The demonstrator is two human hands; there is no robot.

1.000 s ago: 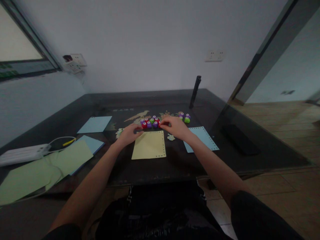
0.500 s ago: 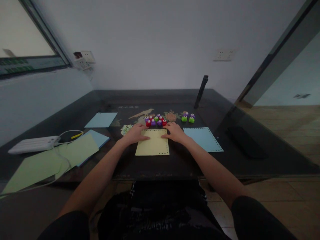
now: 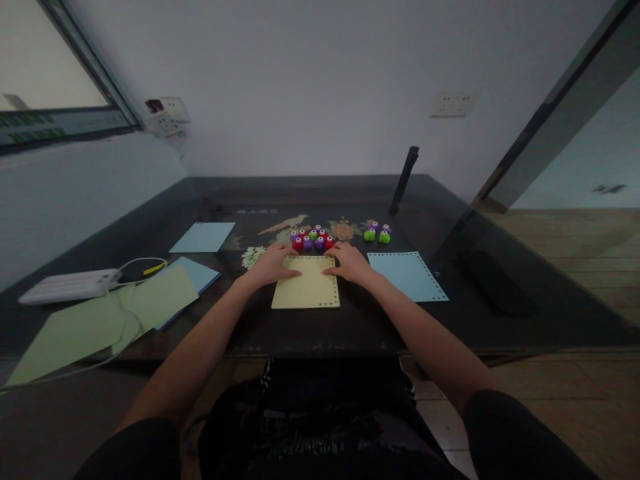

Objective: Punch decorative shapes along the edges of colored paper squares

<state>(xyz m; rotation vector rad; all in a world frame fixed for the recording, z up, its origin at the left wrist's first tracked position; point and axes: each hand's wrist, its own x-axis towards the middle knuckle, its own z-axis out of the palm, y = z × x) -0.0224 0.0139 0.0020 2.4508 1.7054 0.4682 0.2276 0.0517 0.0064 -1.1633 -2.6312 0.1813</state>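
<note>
A pale yellow sheet of paper [image 3: 307, 288] lies flat in front of me, with small punched shapes along its top edge, right edge and bottom right corner. My left hand [image 3: 271, 265] rests at its upper left, thumb on the paper and stretched away from the fingers. At the upper right, my right hand [image 3: 351, 264] mirrors it, its thumb also on the sheet. Just beyond the fingertips stand several small craft punches [image 3: 313, 237] in red, purple and green. Whether the fingertips touch any punch is unclear.
Another group of punches [image 3: 377, 232] stands at the right, behind a light blue sheet [image 3: 407, 275] with punched edges. Farther right lies a dark flat object [image 3: 496, 283]. A black upright stick [image 3: 404, 180], a white power bank [image 3: 70, 285] with cable, and loose green paper [image 3: 75, 337] also occupy the table.
The view has shifted very slightly. My hands, the yellow paper and the punches keep the same places relative to one another.
</note>
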